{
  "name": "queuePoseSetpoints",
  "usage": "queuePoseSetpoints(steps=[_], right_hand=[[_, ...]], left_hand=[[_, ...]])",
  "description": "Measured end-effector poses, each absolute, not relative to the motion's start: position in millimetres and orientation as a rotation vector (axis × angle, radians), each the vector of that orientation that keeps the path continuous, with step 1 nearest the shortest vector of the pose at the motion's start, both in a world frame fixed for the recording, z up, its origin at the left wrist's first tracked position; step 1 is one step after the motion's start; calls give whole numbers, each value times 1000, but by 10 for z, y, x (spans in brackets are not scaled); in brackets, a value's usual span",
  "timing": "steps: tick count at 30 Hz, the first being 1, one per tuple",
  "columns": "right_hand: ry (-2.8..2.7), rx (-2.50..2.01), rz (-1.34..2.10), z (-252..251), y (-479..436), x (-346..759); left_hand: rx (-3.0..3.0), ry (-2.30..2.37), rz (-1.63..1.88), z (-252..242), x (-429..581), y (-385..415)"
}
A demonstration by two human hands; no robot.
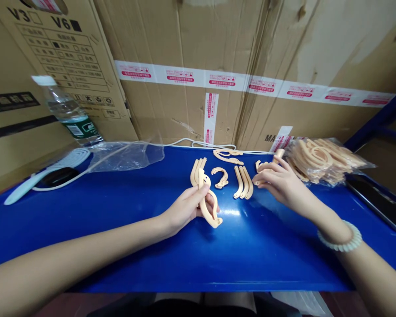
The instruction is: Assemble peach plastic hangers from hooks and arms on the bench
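Note:
My left hand [191, 202] is closed on a peach plastic folding clothes hanger [207, 207], its curved arms folded close to one another. Over the right part of the table, my right hand [280, 178] reaches toward small peach hook pieces [258, 166], fingers apart; its fingertips partly cover them. Between the hands lie three curved hanger arms [243, 182] side by side and some hook pieces [220, 177]. More curved arms [194, 171] rest just behind the held hanger. Farther back is another peach hanger [227, 156].
A clear bag of peach parts [323, 159] and a phone [379, 200] are at the right of the blue table [145, 259]. To the left are a water bottle [69, 112], a hairbrush [49, 174], a black oval object [60, 177] and a plastic bag [125, 154]. Cardboard boxes [178, 110] stand behind.

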State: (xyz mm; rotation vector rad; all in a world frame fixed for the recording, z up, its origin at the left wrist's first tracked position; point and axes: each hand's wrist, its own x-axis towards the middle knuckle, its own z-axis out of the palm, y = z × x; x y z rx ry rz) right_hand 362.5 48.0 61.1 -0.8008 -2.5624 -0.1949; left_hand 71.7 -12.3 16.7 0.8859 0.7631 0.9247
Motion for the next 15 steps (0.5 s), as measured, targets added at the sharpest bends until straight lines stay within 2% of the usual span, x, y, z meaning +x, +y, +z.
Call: queuePoseSetpoints(steps=[5,9,15], right_hand=[[-2757,-822,38,513,595,3662],[-2762,-874,95,492,557,3638],[-2687,-818,158,702,353,3524]], left_hand=[[857,770,927,177,721,-116],[850,783,923,194,725,-111],[848,742,935,180,711,-94]])
